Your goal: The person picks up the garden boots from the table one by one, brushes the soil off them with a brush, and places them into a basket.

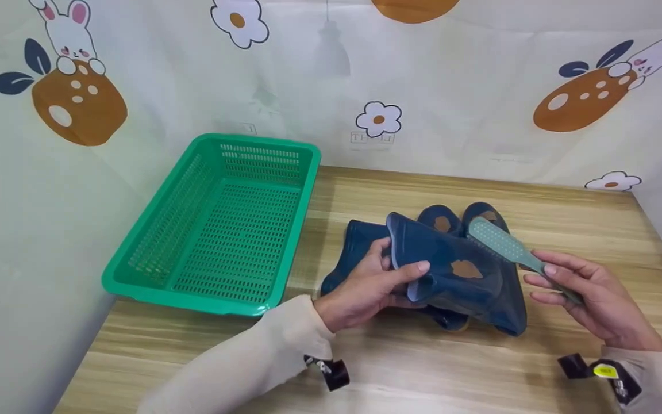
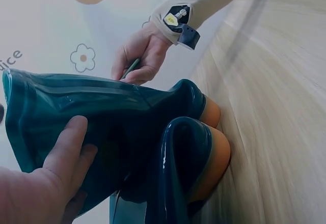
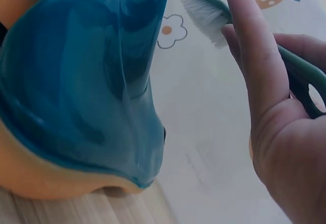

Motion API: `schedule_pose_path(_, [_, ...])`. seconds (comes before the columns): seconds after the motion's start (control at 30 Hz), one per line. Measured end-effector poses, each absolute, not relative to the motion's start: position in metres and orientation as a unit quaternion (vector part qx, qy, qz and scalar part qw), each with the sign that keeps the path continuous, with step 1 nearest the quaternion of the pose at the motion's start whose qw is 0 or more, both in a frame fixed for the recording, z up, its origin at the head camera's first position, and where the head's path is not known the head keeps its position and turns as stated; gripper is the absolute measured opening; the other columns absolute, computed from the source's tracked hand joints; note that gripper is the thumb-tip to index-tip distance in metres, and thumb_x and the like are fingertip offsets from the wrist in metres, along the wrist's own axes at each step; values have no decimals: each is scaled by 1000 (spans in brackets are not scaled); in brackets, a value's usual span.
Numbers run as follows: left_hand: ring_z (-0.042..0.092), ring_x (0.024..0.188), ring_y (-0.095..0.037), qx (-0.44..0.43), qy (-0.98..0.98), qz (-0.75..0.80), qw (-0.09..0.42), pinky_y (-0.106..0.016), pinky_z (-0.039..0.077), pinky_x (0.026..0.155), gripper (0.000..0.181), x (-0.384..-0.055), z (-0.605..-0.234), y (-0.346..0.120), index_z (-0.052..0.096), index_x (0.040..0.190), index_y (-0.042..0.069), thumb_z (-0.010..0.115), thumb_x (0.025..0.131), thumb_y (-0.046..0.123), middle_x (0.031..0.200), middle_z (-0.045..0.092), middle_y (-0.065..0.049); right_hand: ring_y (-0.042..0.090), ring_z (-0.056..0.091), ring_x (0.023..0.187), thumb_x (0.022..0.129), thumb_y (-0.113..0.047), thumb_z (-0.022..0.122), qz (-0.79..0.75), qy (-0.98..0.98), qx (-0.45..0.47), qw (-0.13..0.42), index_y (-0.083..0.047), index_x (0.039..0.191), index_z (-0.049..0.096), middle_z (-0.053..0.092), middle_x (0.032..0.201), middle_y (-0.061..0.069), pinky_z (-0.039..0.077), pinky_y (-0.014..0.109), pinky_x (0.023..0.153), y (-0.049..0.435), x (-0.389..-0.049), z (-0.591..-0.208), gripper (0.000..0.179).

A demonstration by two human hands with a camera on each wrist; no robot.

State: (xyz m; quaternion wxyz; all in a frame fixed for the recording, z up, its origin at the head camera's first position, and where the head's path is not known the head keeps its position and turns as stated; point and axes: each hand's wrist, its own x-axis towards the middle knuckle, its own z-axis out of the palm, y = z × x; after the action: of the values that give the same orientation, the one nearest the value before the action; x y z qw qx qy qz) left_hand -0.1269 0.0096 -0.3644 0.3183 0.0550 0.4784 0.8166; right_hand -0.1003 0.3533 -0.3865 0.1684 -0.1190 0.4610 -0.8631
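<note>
My left hand point(image 1: 365, 282) grips the open top of a dark blue rain boot point(image 1: 446, 253), which has a brown patch on its shaft. Beside it stands a second rain boot point(image 1: 365, 233), partly hidden behind the first. Orange-tan soles show under both heels in the left wrist view, resting on the table. In my right hand point(image 1: 601, 293) is a green scrub brush point(image 1: 500, 240), pinched by its handle between thumb and fingers. White bristles point(image 3: 206, 18) face the boot in the right wrist view, with a small gap between them.
A green plastic basket point(image 1: 285, 276) with slotted walls stands on the left of the wooden table point(image 1: 595, 241). Printed sheets point(image 1: 457, 138) with flowers, fruit and rabbits form walls behind and at both sides.
</note>
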Motion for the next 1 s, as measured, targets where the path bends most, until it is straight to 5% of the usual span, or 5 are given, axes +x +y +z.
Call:
schedule_pose_path(0.33, [58, 106, -28, 63, 508, 797, 321, -47, 49, 85, 74, -126, -362, 8, 19, 139, 17, 68, 83, 8, 127, 51, -13, 28, 61, 103, 98, 10, 24, -844, 471, -138, 216, 2, 127, 54, 56, 124, 14, 49, 36, 82, 341, -104, -378, 42])
schedule_pose_path(0.57, [58, 105, -30, 62, 495, 808, 315, -49, 51, 77, 72, -125, -360, 12, 20, 140, 17, 67, 85, 9, 127, 50, -15, 27, 62, 102, 98, 10, 25, -816, 494, -145, 263, 2, 126, 55, 57, 123, 14, 50, 33, 81, 333, -108, -375, 42])
schedule_pose_path(1.0, [59, 103, -25, 81, 540, 781, 302, -38, 51, 83, 85, -122, -359, 12, 19, 141, 13, 75, 76, 5, 127, 51, -15, 25, 64, 98, 97, 10, 31, -774, 545, -119, 299, -4, 124, 59, 61, 116, 14, 51, 31, 77, 342, -103, -370, 41])
